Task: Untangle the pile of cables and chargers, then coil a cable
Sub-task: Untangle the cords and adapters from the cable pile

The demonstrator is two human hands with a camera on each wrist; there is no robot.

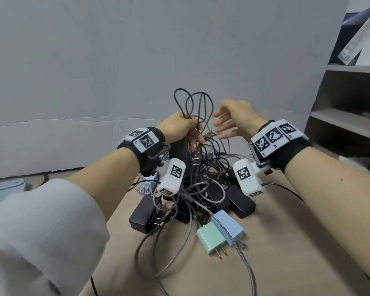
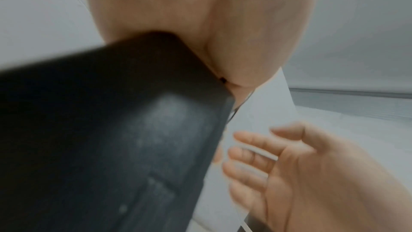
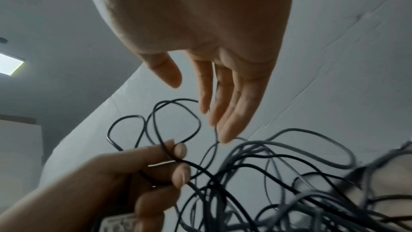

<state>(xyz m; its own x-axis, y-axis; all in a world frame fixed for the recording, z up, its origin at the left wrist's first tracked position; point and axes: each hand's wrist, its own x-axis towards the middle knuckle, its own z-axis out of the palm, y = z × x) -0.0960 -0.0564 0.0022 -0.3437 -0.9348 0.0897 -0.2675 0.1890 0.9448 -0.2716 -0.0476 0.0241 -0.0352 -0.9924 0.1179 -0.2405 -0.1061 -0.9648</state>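
A tangled pile of cables and chargers (image 1: 201, 189) lies on the brown table (image 1: 286, 253). My left hand (image 1: 179, 127) is raised over it and grips a bunch of black cable loops (image 1: 192, 103) that stick up above the fist. A black charger brick (image 1: 181, 152) hangs under that hand and fills the left wrist view as a black charger brick (image 2: 111, 138). My right hand (image 1: 226, 122) hovers just right of the loops, fingers straight and spread, holding nothing. In the right wrist view the right hand's fingertips (image 3: 225, 137) touch a grey cable (image 3: 289, 135) beside the black cable loops (image 3: 160, 123).
A mint green plug (image 1: 212, 239) and a light blue plug (image 1: 230, 227) lie at the front of the pile, with black adapters (image 1: 142, 214) around them. Braided cables (image 1: 248, 272) trail toward the near edge. A shelf unit (image 1: 348, 103) stands at the right; a grey wall (image 1: 94, 60) is behind.
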